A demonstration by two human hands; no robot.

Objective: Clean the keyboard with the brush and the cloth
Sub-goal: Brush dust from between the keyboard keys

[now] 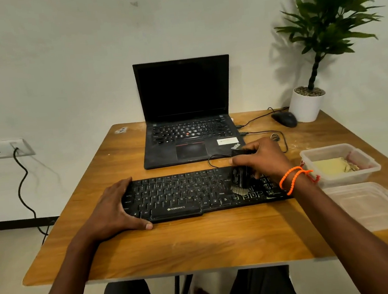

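Both of my hands are at work on the black Zebronics keyboard [189, 194], which lies flat across the middle of the wooden table [175, 244], just in front of the open ThinkPad laptop [186, 113]. My left hand [115, 210] clasps the keyboard's left end, fingers curled over its far edge and thumb along its near edge. My right hand [263, 160] grips a black brush [240, 177] by its handle, held upright with the pale bristles down on the keys at the right part of the board; pale specks show on the keys there. Orange cords circle my right wrist. To the right of the keyboard stands a clear plastic container [366, 169] with a yellowish cloth [332, 166] lying inside, and its lid [376, 207] rests flat on the table just nearer me. A black mouse [285, 119] sits beside a white plant pot [305, 108] at the table's far right corner.
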